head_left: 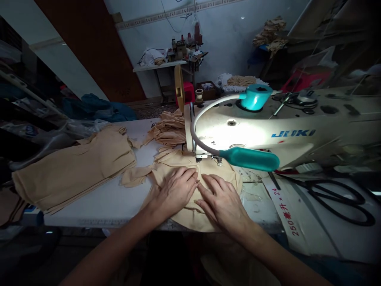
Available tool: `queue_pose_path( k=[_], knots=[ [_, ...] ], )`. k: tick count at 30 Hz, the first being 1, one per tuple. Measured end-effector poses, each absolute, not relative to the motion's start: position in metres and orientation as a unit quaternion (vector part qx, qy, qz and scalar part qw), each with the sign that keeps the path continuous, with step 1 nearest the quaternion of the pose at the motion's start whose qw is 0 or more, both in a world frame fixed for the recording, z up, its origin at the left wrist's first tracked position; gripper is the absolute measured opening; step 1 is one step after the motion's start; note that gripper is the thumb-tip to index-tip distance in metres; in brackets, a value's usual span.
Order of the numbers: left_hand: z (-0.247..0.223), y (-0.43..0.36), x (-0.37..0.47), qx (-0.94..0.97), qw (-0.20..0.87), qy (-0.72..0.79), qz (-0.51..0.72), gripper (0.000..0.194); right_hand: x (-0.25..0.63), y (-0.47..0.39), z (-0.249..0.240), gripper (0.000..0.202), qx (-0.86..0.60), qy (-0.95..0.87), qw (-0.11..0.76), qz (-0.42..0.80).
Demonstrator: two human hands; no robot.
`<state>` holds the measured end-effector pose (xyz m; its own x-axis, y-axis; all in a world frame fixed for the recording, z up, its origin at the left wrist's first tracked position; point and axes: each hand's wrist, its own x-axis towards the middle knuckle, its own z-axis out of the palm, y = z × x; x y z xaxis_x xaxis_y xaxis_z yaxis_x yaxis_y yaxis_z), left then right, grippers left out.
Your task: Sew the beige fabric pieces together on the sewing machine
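A beige piece of fabric (190,214) lies under the needle area of a JUKI sewing machine (238,127) and hangs slightly over the table's front edge. My left hand (180,188) rests flat on it, fingers close together and pointing toward the presser foot (199,159). To its right, my right hand (222,198) presses on the same fabric with fingers stretched out and thumb apart. The fingertips of both hands nearly meet just in front of the foot. A seam runs between them. What lies under my palms is hidden.
Folded beige fabric (80,167) is stacked on the left, with a bunched pile (169,129) behind the needle. A teal lamp (250,159) hangs by the machine head. Black-handled scissors (339,198) and a printed cardboard piece (297,218) lie on the right.
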<state>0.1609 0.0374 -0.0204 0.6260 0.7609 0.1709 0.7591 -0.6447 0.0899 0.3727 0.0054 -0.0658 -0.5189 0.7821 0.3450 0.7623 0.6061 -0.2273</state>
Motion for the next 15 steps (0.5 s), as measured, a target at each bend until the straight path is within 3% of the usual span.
queue_pose_path(
  k=[15],
  knots=[
    [-0.038, 0.082, 0.144, 0.897, -0.010, 0.430, 0.105, 0.046, 0.377, 0.022, -0.062, 0.046, -0.432, -0.876, 0.212, 0.022]
  ],
)
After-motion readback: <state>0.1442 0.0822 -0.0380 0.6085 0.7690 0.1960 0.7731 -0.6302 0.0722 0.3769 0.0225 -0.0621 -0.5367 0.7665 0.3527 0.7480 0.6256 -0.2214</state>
